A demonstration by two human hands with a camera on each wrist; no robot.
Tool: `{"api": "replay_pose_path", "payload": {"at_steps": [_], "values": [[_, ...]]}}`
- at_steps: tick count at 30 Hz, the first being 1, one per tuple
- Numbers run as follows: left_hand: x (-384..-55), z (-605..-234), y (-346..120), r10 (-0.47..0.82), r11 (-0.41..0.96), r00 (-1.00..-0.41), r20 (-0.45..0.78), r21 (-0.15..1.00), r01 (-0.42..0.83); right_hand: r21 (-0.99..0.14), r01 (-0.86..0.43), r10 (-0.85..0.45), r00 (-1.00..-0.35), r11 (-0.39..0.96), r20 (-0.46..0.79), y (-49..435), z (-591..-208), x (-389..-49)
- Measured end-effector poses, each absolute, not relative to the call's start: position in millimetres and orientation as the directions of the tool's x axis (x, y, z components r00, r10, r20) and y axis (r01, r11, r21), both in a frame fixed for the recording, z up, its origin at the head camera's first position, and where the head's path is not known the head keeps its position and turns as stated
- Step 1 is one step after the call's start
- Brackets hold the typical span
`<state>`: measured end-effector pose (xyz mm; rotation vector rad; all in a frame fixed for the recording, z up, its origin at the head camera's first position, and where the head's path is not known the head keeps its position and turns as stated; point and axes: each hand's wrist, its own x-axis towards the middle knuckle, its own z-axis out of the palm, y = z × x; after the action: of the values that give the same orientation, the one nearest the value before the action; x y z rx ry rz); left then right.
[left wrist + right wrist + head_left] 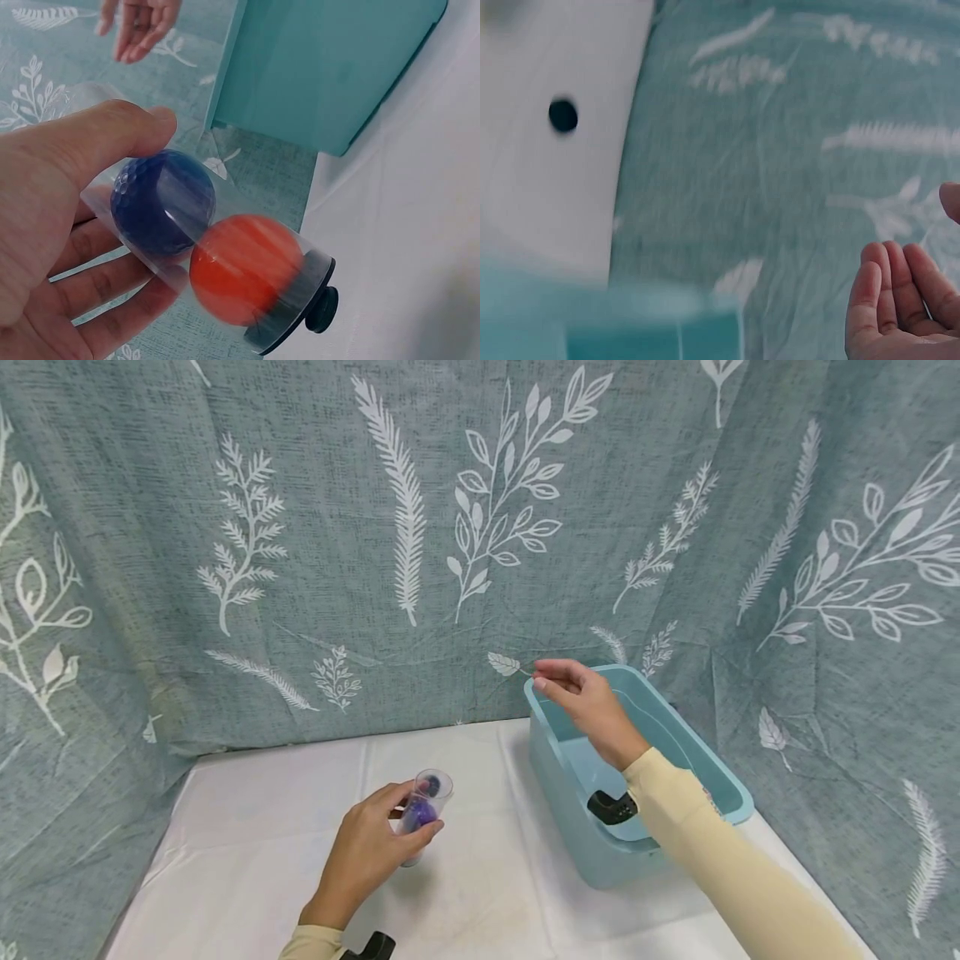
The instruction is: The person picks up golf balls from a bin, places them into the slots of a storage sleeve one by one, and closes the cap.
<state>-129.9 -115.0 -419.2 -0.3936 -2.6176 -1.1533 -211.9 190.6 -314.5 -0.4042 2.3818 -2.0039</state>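
Note:
In the head view my left hand [365, 842] grips a clear plastic tube [410, 860] between its thumb and fingers, above the white cloth. A dark blue dimpled golf ball [163, 201] and an orange ball [246, 270] lie inside, the orange one beside the black-rimmed cap [304, 311] with its black knob. From the head, a purple-blue ball [420, 812] shows through the tube, with a dark round thing [432, 786] at its round upper end. My right hand [588, 703] hovers over the bin's far left rim, fingers bent and apart from the thumb, with nothing visible in it.
A tall teal bin [558, 793] stands on the right of the white-clothed table [480, 893]. Green-grey curtain [315, 560] with white leaf prints hangs at the back and sides. A blurred dark round spot [563, 116] appears against white in the right wrist view.

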Motion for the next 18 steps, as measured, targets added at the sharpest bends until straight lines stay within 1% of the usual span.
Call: {"api": "replay_pose_path", "payload": {"at_steps": [4, 8, 14, 18], "values": [[-132, -420, -116, 0.146, 0.652, -0.934, 0.327, 0.678, 0.339, -0.958, -0.131, -0.157, -0.983, 0.253, 0.093, 214, -317, -231], [-133, -419, -117, 0.145, 0.655, -0.937, 0.318, 0.679, 0.332, -0.924, -0.082, -0.125, -0.991, 0.373, 0.037, 234, -325, -246], [-131, -418, -118, 0.145, 0.662, -0.943, 0.298, 0.679, 0.317, -0.818, -0.056, -0.106, -0.994, 0.573, -0.006, 251, -342, -262], [-130, -420, -119, 0.134, 0.663, -0.949, 0.286, 0.686, 0.301, -0.735, -0.071, -0.137, -0.990, 0.675, -0.030, 258, -353, -272]]}}
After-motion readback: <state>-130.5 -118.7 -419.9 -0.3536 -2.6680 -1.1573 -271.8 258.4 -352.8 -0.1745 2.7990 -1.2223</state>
